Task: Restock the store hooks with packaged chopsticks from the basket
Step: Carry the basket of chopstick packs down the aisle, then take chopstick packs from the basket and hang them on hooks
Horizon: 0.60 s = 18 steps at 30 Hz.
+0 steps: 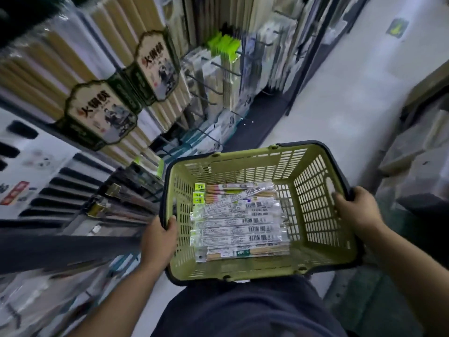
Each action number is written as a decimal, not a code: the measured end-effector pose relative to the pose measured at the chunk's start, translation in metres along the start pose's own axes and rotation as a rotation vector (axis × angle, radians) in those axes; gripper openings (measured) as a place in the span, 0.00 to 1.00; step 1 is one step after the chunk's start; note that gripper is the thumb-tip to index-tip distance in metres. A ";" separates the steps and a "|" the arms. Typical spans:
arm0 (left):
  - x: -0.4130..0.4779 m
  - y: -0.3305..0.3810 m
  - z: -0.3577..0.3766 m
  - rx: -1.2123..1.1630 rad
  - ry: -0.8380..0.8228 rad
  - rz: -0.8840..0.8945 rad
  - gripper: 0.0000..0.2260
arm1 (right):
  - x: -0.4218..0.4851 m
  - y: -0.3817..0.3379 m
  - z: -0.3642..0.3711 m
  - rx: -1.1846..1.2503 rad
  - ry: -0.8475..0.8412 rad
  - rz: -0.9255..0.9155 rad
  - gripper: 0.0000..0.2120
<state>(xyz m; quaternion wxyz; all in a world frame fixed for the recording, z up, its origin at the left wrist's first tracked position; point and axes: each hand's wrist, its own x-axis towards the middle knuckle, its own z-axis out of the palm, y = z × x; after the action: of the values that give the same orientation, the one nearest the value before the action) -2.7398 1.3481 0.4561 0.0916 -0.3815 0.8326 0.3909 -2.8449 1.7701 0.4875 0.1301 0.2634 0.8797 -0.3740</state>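
Chopstick packs [238, 222], roughly twelve, one basket [243, 267], left hand [158, 239] and right hand [357, 210] gripping rim

We see a dim, bluish, softly lit scene, brightest on the pale floor [352, 69] at upper right, with blur smearing the hanging packages [102, 110] at left, wide-angle bending toward the edges, and only the basket [315, 205] and its packaged chopsticks [243, 227] fairly sharp.
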 end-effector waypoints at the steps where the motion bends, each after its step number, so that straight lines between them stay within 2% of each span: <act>1: 0.001 0.003 0.009 -0.012 0.024 -0.021 0.11 | 0.025 -0.008 0.004 -0.030 -0.033 -0.016 0.10; 7: 0.001 0.015 0.067 -0.016 0.130 -0.280 0.15 | 0.140 -0.052 0.025 -0.200 -0.164 -0.140 0.09; 11: -0.003 0.005 0.104 -0.117 0.180 -0.403 0.16 | 0.188 -0.069 0.051 -0.301 -0.230 -0.223 0.11; 18: 0.009 -0.060 0.183 -0.156 0.225 -0.583 0.13 | 0.254 -0.029 0.146 -0.469 -0.395 -0.328 0.10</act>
<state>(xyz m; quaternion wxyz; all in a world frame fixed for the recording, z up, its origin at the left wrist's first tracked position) -2.7300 1.4507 0.2938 0.0775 -0.6507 0.6606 0.3663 -3.0663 1.7403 0.2961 0.2930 0.0038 0.9302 -0.2211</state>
